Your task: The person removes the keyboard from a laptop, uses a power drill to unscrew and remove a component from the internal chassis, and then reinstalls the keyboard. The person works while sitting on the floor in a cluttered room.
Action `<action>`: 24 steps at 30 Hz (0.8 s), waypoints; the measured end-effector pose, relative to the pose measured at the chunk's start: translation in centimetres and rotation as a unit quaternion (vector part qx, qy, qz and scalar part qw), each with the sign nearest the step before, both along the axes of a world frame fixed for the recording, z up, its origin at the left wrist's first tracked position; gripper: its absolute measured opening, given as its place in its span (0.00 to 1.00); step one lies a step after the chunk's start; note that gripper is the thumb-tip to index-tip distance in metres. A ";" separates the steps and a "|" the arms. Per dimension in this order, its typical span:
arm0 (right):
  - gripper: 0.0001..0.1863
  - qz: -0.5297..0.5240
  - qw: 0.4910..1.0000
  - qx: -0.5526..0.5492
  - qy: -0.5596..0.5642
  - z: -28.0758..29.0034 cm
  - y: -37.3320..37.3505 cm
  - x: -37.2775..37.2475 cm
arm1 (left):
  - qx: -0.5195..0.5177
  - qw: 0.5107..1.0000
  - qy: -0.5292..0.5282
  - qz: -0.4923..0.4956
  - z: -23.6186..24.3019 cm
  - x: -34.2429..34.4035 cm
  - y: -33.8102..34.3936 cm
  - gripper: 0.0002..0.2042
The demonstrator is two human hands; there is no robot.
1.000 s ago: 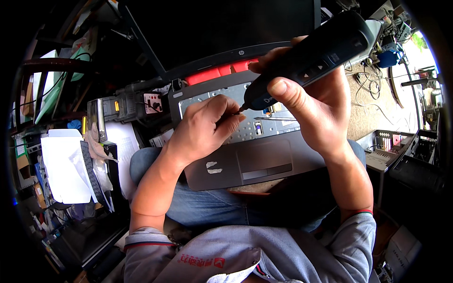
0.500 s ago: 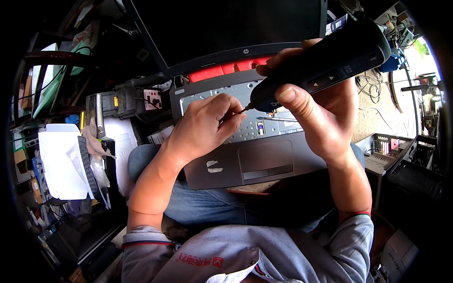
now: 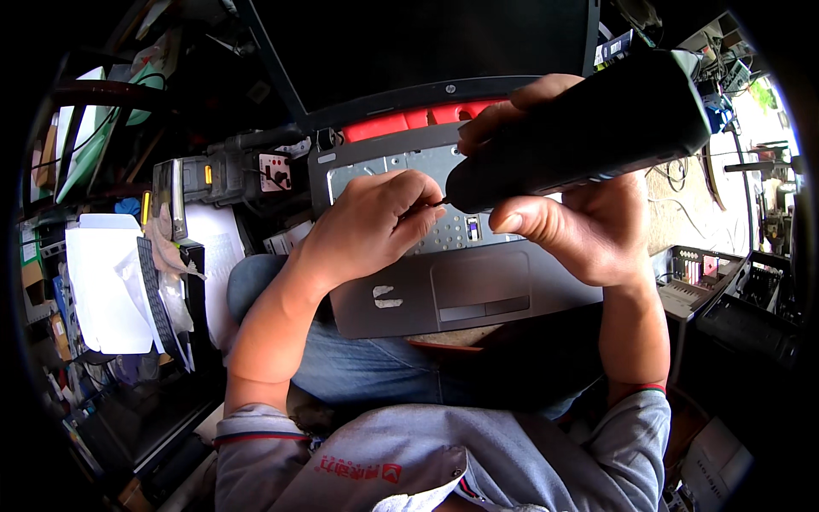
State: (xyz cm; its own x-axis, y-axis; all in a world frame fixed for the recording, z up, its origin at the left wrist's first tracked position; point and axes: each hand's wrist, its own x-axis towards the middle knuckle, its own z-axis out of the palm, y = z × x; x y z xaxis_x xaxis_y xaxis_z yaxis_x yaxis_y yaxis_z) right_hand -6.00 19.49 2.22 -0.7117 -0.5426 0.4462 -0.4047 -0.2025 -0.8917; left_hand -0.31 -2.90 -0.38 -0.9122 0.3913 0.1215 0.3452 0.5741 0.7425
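A thick black electric screwdriver (image 3: 589, 128) rests in my right hand (image 3: 589, 230), fingers wrapped round its body and thumb along its lower side. Its nose points left. At its thin bit, my left hand (image 3: 367, 218) is closed in a pinch of thumb and forefinger; whether a tiny screw sits there too is hidden. Both hands are over the base of an opened laptop (image 3: 486, 273), whose keyboard is off, so a perforated metal plate (image 3: 448, 239) shows. The dark screen (image 3: 409, 43) stands at the far side; the touchpad (image 3: 480, 282) is on the near side.
Something red (image 3: 375, 128) lies behind the base, below the screen. To the left are white papers (image 3: 102, 282), a loose keyboard (image 3: 158, 290) and a small panel with knobs (image 3: 275, 172). An open metal case (image 3: 695, 277) and cables (image 3: 678, 183) are at the right.
The screwdriver has rolled and tilted in my right hand, so its side buttons no longer show, and its rear end sits slightly lower. My left hand keeps its pinch at the bit.
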 end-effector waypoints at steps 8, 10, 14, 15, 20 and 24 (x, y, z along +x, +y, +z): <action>0.34 -0.035 0.998 -0.033 -0.052 -0.1 -1.8 0.1 | 0.027 0.998 -0.047 0.044 -0.7 -0.3 -1.1 0.09; 0.33 -0.028 0.997 -0.019 -0.073 0.0 -1.9 0.3 | -0.004 0.997 -0.075 0.033 -0.3 -0.3 -1.2 0.11; 0.33 -0.020 0.996 0.029 -0.080 0.5 -2.1 0.8 | -0.065 0.991 -0.120 0.017 0.5 -0.2 -1.4 0.14; 0.33 -0.022 0.997 0.029 -0.072 0.6 -2.2 1.0 | -0.063 0.992 -0.110 0.015 0.4 -0.2 -1.5 0.14; 0.33 -0.032 0.997 0.042 -0.060 0.5 -2.6 1.1 | -0.064 0.993 -0.102 0.005 0.5 0.0 -2.1 0.16; 0.30 -0.019 0.997 0.030 -0.063 0.3 -3.0 1.1 | -0.095 0.984 -0.150 -0.025 1.9 0.0 -3.4 0.19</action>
State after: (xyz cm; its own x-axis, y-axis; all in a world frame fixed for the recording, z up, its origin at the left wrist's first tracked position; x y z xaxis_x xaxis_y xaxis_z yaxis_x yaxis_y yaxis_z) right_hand -4.90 16.50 2.56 -0.7805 -0.5377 0.3189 -0.2942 -0.1341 -0.9463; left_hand -0.27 -6.32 1.47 -0.8748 0.4267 -0.2296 0.1587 0.7001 0.6961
